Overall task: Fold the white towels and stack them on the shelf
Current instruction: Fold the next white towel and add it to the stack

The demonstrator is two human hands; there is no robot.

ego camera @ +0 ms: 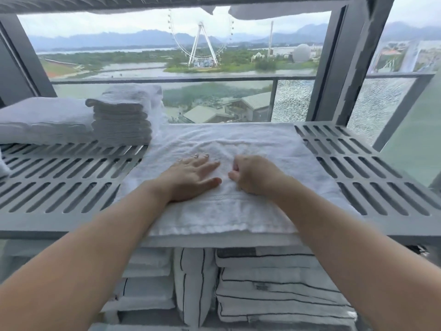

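**Pressing a white towel flat on the slatted shelf**

The left hand (194, 177) lies palm down on the white towel (238, 142), fingers straight and slightly spread, thumb pointing to the right. Just beside it, the right hand (254, 175) rests on the same towel with its fingers curled under and its thumb reaching toward the left thumb; the two thumbs are close but apart. Whether the curled fingers pinch any cloth cannot be told. Small wrinkles run through the fabric ahead of both hands.

The towel lies spread across the middle of the grey shelf (358, 168), beneath both hands and forearms, its near edge along the shelf's front lip and its far edge at the back.

To the left, at the rear of the shelf, stands a stack of folded towels (121, 123), with a broader folded towel (45, 120) touching its left side. Both are well apart from the hands.

On the level below sit folded striped linens (274, 295). Behind the shelf a window shows a balcony railing (167, 80), water and a Ferris wheel (202, 41).
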